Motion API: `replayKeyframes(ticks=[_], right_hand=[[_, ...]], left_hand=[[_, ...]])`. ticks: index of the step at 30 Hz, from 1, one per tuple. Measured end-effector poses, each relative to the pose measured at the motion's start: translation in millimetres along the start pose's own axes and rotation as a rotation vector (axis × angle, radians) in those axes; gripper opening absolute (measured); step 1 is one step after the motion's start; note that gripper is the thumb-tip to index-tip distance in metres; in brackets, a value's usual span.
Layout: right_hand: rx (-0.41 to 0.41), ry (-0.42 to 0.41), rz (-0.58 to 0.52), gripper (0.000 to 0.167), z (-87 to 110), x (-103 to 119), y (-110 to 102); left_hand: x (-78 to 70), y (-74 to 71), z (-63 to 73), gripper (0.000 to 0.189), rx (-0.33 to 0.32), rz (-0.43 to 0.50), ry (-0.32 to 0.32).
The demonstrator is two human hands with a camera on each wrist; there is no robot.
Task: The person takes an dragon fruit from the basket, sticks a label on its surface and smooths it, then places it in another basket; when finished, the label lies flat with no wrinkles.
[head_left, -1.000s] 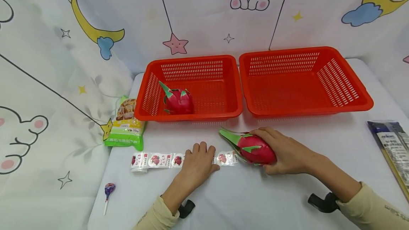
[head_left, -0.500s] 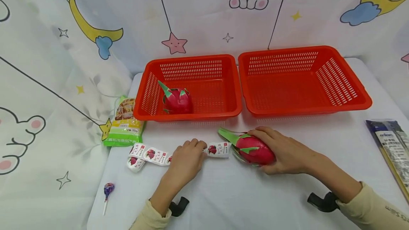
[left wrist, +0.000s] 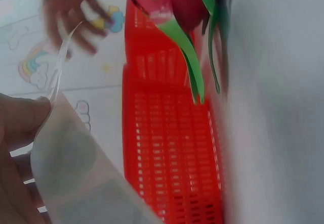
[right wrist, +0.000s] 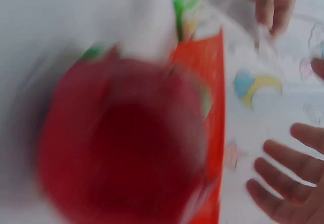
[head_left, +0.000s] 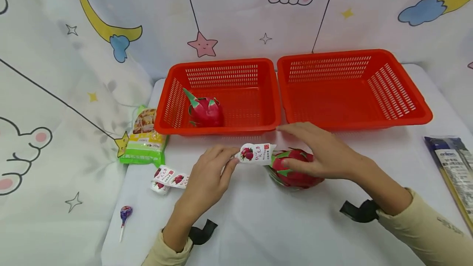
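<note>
My left hand (head_left: 207, 180) pinches a strip of white stickers (head_left: 255, 154) printed with red dragon fruit, between thumb and forefinger. Its raised end crosses in front of a dragon fruit (head_left: 295, 179) on the white table; the strip's other end trails to a small roll (head_left: 160, 187) at left. Over that fruit hovers my right hand (head_left: 329, 153), fingers spread; the right wrist view shows its fingers (right wrist: 283, 183) apart from the blurred fruit (right wrist: 121, 143). The left wrist view has the strip's pale back (left wrist: 76, 168) hanging from the left hand, with the fruit's green leaf tips (left wrist: 187, 57) beyond.
Behind stand two red baskets side by side; the left basket (head_left: 240, 102) holds another dragon fruit (head_left: 207, 113), and the right basket (head_left: 332, 97) shows a bare floor. A green snack bag (head_left: 145, 138) and a lollipop (head_left: 125, 216) lie at left, a flat package (head_left: 452, 167) at right.
My left hand has lifted the sticker strip off the table and drawn it up towards the dragon fruit. My right hand has let go of the fruit and risen above it.
</note>
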State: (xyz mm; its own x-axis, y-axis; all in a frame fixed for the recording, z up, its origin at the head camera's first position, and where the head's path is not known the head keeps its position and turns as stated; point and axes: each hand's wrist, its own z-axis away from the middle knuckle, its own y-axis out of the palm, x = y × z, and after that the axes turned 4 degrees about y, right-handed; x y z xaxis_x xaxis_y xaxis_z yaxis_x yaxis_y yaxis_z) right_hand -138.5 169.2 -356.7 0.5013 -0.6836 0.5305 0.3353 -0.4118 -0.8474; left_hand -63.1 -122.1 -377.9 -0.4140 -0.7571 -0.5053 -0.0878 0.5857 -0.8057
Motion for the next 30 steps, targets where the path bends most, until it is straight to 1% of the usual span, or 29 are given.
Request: replayKeyframes(ticks=[2, 4, 5, 8, 13, 16, 21, 26, 30], right_hand=[[-0.041, -0.080, -0.071, 0.065, -11.8, 10, 0], [-0.054, -0.149, -0.131, 0.052, -22.0, 18, 4], [-0.053, -0.171, -0.148, 0.048, -26.1, 21, 6], [-0.047, -0.204, -0.181, 0.036, -34.2, 27, 13], [-0.057, -0.223, -0.240, 0.018, -35.4, 26, 23], [-0.081, -0.251, -0.269, 0.016, -34.8, 24, 27], [-0.111, -0.287, -0.281, 0.016, -35.5, 20, 29], [-0.123, -0.270, -0.263, 0.016, -34.6, 20, 30], [-0.124, -0.243, -0.256, 0.014, -33.7, 20, 30]], left_hand=[[-2.6, 2.0, -0.9, 0.028, -0.011, 0.002, 0.032], [-4.9, 4.5, -1.9, 0.027, -0.015, 0.003, 0.060], [-5.9, 5.7, -2.4, 0.026, -0.015, 0.005, 0.069], [-7.5, 8.9, -3.5, 0.026, -0.013, 0.010, 0.083], [-7.2, 11.3, -3.9, 0.024, -0.024, 0.021, 0.092], [-6.6, 12.1, -4.3, 0.023, -0.028, 0.023, 0.095], [-5.2, 13.6, -3.8, 0.023, -0.023, 0.022, 0.087], [-3.8, 14.4, -3.4, 0.024, -0.012, 0.038, 0.074], [-2.2, 14.9, -1.9, 0.025, 0.017, 0.037, 0.042]])
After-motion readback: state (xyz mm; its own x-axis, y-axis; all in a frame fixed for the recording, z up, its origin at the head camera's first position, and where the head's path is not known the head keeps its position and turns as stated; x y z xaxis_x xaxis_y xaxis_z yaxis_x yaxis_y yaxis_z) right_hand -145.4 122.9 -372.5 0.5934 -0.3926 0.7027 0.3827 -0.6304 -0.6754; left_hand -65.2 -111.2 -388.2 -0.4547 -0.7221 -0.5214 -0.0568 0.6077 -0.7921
